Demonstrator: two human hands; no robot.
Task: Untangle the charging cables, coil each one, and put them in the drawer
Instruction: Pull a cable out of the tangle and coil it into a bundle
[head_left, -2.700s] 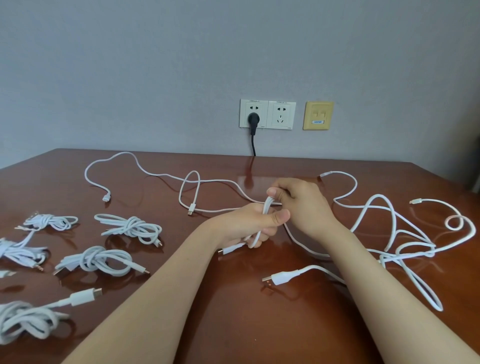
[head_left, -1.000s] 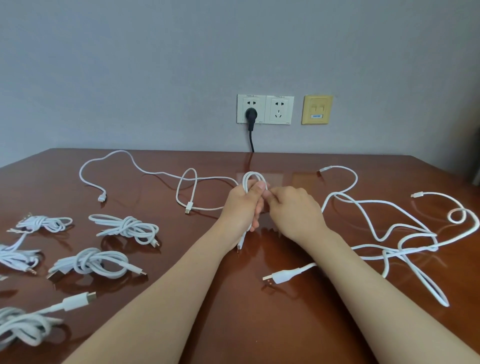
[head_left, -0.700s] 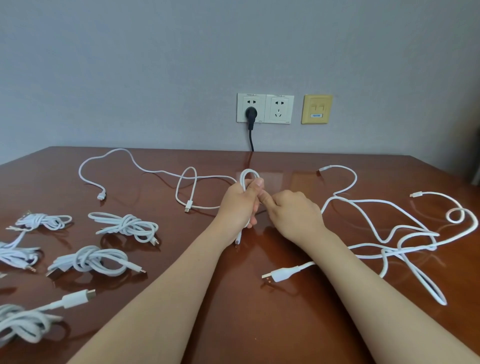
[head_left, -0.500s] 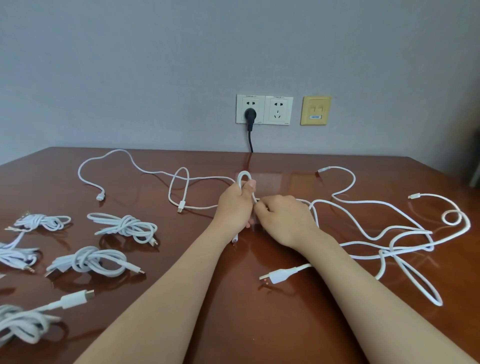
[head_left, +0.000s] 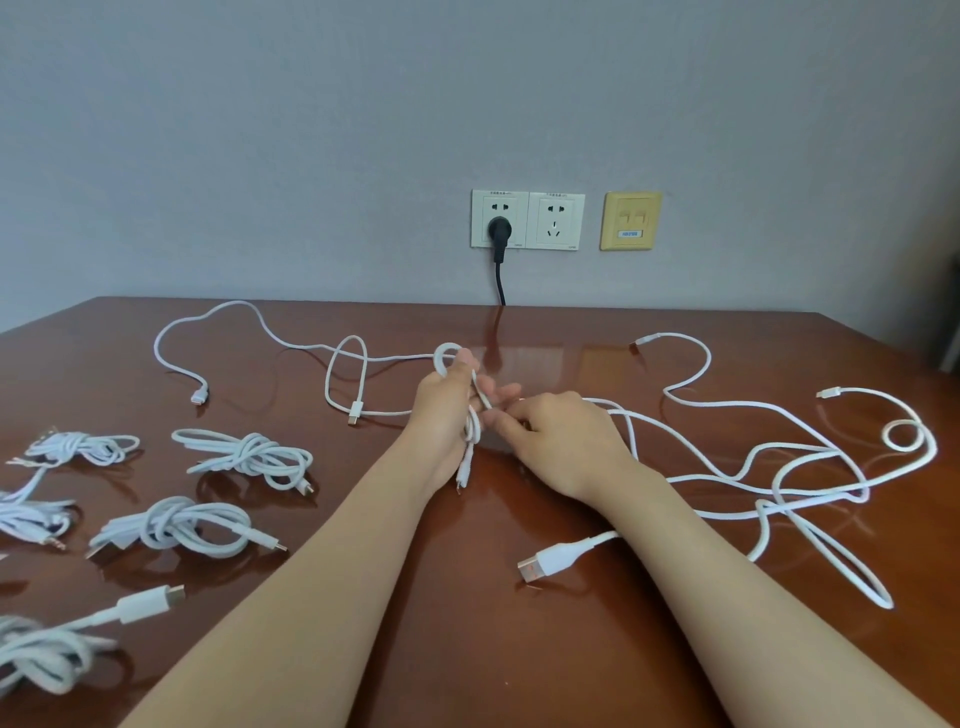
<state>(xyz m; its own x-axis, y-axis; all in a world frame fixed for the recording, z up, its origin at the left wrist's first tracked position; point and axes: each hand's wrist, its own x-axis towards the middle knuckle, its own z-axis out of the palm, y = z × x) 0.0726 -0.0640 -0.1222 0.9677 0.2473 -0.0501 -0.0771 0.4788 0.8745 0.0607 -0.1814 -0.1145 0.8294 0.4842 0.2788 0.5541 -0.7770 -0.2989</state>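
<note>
The left hand (head_left: 444, 415) grips a half-coiled white cable (head_left: 445, 356). The right hand (head_left: 563, 441) pinches its loose part beside the left hand. The next move is probably to wind another loop.

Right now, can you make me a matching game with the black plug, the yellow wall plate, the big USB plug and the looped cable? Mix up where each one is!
Things:
1. black plug
2. yellow wall plate
3. big USB plug
4. looped cable

Places:
A. lying on the table between the two forearms
B. gripped in the left hand
C. pushed into the left white socket
D. on the wall, beside the right white socket

Pairs: 1-C, 2-D, 3-A, 4-B
</note>
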